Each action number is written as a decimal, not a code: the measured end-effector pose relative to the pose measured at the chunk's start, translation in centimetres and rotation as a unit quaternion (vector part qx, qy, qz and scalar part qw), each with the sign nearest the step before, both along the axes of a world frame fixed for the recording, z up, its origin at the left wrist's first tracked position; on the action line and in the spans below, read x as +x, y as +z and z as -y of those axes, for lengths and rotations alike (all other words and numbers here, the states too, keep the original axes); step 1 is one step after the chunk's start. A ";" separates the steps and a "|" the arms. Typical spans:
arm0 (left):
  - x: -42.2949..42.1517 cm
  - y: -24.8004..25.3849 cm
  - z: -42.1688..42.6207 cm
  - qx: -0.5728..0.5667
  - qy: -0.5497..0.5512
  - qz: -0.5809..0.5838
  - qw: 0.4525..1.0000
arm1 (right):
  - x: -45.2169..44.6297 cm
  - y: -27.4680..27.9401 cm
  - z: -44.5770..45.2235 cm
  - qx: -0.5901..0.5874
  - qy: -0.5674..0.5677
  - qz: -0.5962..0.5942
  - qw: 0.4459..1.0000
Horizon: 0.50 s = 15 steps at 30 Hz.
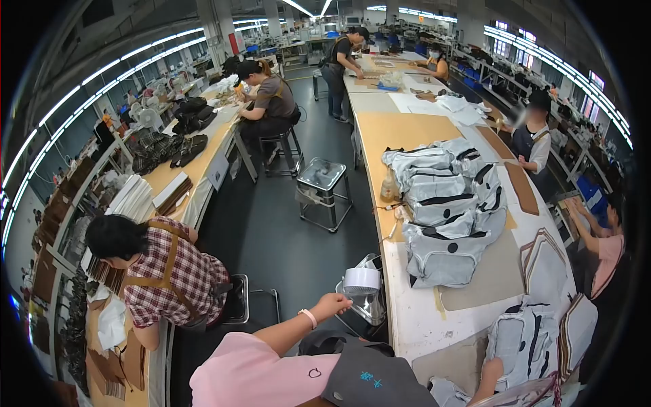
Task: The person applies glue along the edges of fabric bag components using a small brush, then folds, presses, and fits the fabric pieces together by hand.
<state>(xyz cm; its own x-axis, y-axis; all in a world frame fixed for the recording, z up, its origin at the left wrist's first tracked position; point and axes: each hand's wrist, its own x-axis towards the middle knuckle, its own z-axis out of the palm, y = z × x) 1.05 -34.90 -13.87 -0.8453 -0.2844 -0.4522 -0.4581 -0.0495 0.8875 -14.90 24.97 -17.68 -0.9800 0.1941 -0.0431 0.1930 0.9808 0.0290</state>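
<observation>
My left hand (333, 306), with a light band at the wrist, is raised beside the white-topped table. Its fingers are pinched together next to a round white object (362, 279) on a stool; whatever they hold is too small to make out. At the lower right, my right hand (491, 372) rests against a silver-grey fabric piece with dark trim (517, 339); its fingertips are hidden by the fabric. Further up the table (424, 336) lies a pile of silver-grey fabric bags (447, 210).
A metal stool (322, 178) stands in the aisle. Co-workers sit at the left table (196, 197), one in a checked shirt (180, 271). Others work beyond and right of my table. A bottle (389, 188) stands by the bags; layered panels (576, 332) lie at the right edge.
</observation>
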 end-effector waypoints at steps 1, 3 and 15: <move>-0.2 0.2 -0.2 -0.030 0.007 0.011 0.999 | -0.2 0.0 -0.2 -0.011 0.013 -0.054 0.998; -0.5 0.4 -0.6 -0.087 0.018 0.035 0.995 | -0.4 0.1 -1.0 -0.031 0.035 -0.160 0.986; -6.2 6.0 -11.8 0.456 -0.144 0.033 0.878 | 11.0 21.3 18.1 -0.739 0.030 -0.167 0.653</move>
<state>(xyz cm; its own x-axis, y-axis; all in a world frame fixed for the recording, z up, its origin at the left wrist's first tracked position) -5.17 -23.08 -7.82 -0.7863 0.4427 -0.4310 -0.6170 -0.5988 0.5106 -3.93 6.88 3.62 -0.9867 0.1433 0.0768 -0.0920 -0.1027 -0.9904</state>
